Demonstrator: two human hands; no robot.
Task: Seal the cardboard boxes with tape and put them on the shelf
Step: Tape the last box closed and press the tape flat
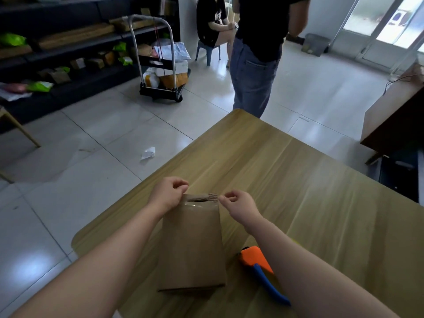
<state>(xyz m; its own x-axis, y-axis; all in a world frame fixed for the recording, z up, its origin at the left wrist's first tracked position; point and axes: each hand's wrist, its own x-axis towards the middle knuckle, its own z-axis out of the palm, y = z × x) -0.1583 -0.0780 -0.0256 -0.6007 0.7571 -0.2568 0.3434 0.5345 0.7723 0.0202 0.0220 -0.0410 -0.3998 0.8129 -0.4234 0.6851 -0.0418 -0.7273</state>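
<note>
Cardboard box (191,244) stands upright on table (321,203), long axis vertical, open end up. Left hand (168,193) pinches its top corner; right hand (238,203) curls beside the other corner, grasp unclear.

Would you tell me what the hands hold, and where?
The cardboard box, far edge: left hand pinches its left corner, right hand its right corner.

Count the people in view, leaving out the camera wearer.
2. The standing person is at the far end of the table; the seated person is on a blue chair behind, by the wall. Others may be out of frame.
</note>
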